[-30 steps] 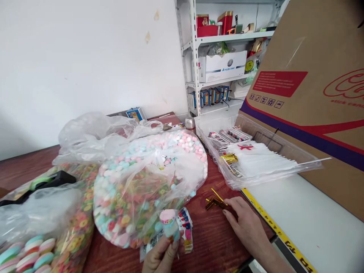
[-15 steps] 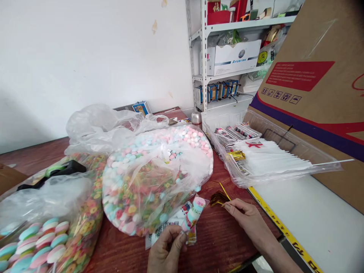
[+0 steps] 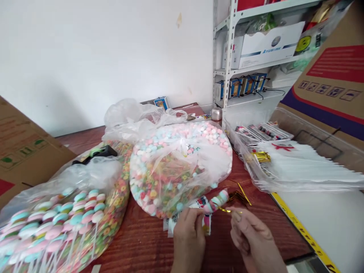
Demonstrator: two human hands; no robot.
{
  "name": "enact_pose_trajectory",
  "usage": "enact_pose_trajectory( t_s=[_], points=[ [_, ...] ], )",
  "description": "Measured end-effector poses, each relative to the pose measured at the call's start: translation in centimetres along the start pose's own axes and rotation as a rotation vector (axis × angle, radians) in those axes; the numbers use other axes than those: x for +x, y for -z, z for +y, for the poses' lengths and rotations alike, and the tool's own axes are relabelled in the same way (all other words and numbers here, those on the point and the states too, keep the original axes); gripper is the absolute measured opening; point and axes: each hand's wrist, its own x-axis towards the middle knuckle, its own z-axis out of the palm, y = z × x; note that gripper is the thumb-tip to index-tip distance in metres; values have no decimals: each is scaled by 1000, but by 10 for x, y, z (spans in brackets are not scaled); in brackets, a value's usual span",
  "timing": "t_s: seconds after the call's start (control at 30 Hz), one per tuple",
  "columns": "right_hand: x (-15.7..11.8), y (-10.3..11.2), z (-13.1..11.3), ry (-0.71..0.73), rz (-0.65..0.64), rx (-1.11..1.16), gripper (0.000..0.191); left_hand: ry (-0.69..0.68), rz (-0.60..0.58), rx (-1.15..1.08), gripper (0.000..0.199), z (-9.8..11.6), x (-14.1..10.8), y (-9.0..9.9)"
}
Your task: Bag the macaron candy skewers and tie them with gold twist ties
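The red-brown desk (image 3: 148,242) is stretching across the foreground, and a big candy bag (image 3: 182,167) is resting on it. The left hand (image 3: 187,233) and the right hand (image 3: 251,231) are facing each other, each making a narrow pinch. The left grip is holding a candy stack (image 3: 217,201) by its near end, its long axis slanting away and rightward; the left hand is nearer. The right grip is pinching a gold tie (image 3: 224,209), its tip pointing leftward at the stack; whether they are touching is unclear.
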Motion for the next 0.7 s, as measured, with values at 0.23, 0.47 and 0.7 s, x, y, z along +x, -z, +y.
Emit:
enact_pose_trajectory(
  t_s=[0.23,0.47,0.7],
  points=[
    [11,-14,46,113,22,-218,37,-161,139,131,16,14,0,-7],
    [11,-12,50,161,17,-335,36,116,74,-183,17,18,7,1],
    [14,-17,51,201,-13,-396,29,809,-48,-1127,22,23,13,-7]
  ],
)
